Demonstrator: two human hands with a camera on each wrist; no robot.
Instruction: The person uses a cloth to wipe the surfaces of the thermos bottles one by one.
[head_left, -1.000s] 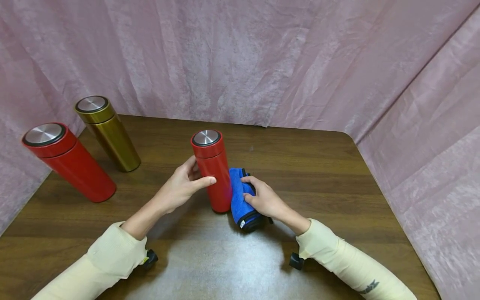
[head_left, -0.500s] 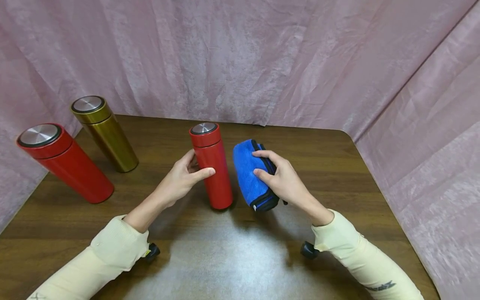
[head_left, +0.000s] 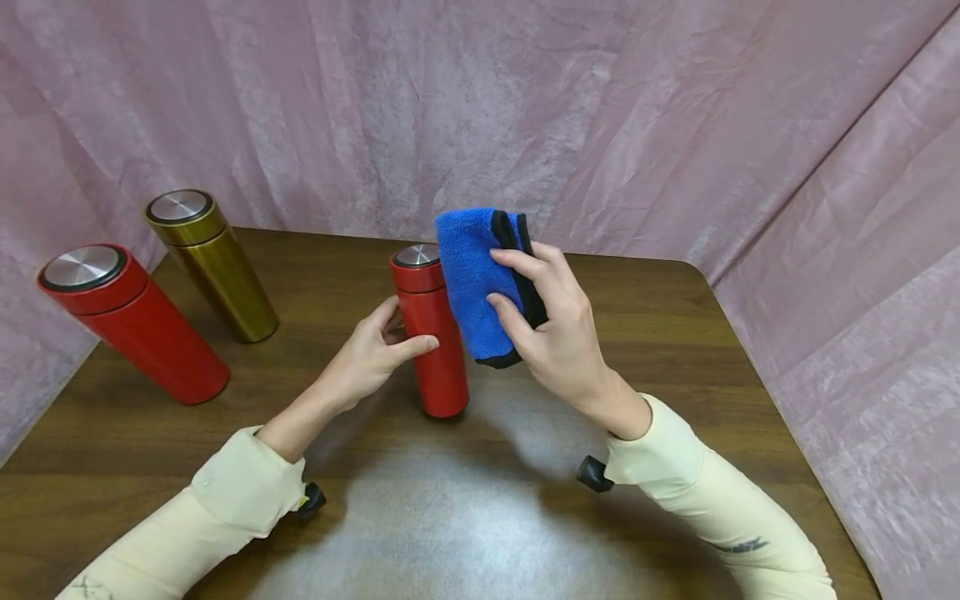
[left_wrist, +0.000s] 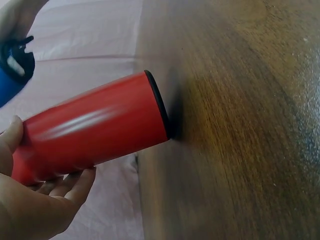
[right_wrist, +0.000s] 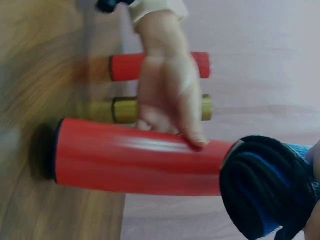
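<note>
A red thermos bottle (head_left: pixel 441 367) with a steel-topped lid is upright near the middle of the table. My left hand (head_left: pixel 367 354) grips it around its upper body, thumb across the front and fingers behind. Whether its base touches the wood I cannot tell; in the left wrist view the bottle (left_wrist: pixel 95 125) ends right at the tabletop. Raised beside the lid, a folded blue towel (head_left: pixel 474 275) with black edging is pinched in my right hand (head_left: pixel 566 329). It covers part of the lid's right side. The right wrist view shows the towel's rolled end (right_wrist: pixel 255 185) by the bottle's top.
Another red thermos bottle (head_left: pixel 153 325), apparently wider, stands at the left of the wooden table (head_left: pixel 637 333). Behind it is a gold thermos bottle (head_left: pixel 225 279). Pink curtains (head_left: pixel 360 108) hang along the back and right sides.
My right hand has lifted the blue towel from the table beside the bottle up to the height of its lid. The left hand keeps its grip on the bottle, which has shifted slightly.
</note>
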